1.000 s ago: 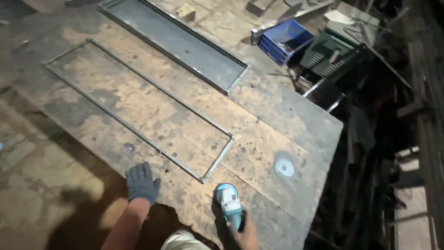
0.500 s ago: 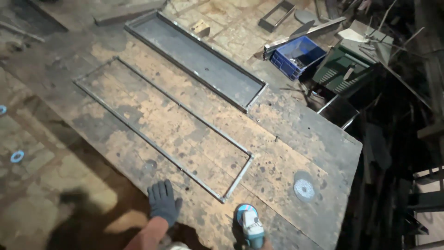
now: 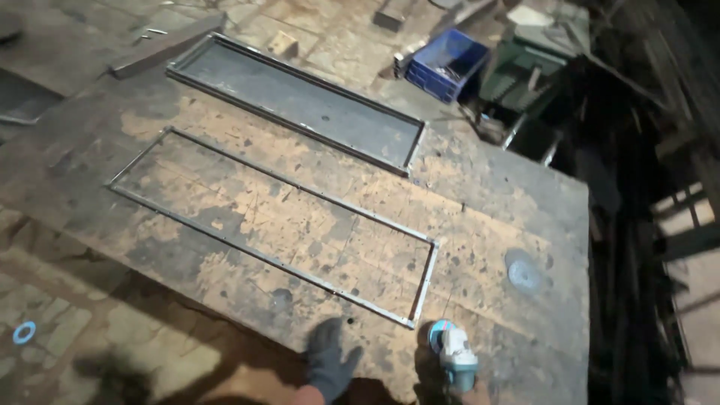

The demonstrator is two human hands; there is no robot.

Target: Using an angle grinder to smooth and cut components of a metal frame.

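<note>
A long thin rectangular metal frame (image 3: 274, 225) lies flat on a worn wooden tabletop (image 3: 495, 195). My left hand (image 3: 328, 358), in a dark grey glove, rests flat on the table's near edge just below the frame's near right corner. My right hand (image 3: 469, 395) is mostly below the picture's bottom edge and grips a teal and white angle grinder (image 3: 452, 352), whose disc sits close to that same corner of the frame. A second, sheet-filled metal frame (image 3: 296, 101) lies farther back on the table.
A loose grey grinding disc (image 3: 523, 271) lies on the table to the right. Beyond the far edge stand a blue crate (image 3: 448, 64) of small parts and a green box (image 3: 525, 71). Dark scrap and timber fill the right side. A blue ring (image 3: 24, 331) lies on the floor at left.
The view has shifted down and right, so the frames sit higher and further left. My gloved hand and the grinder stay at the near edge, next to the frame's corner.
</note>
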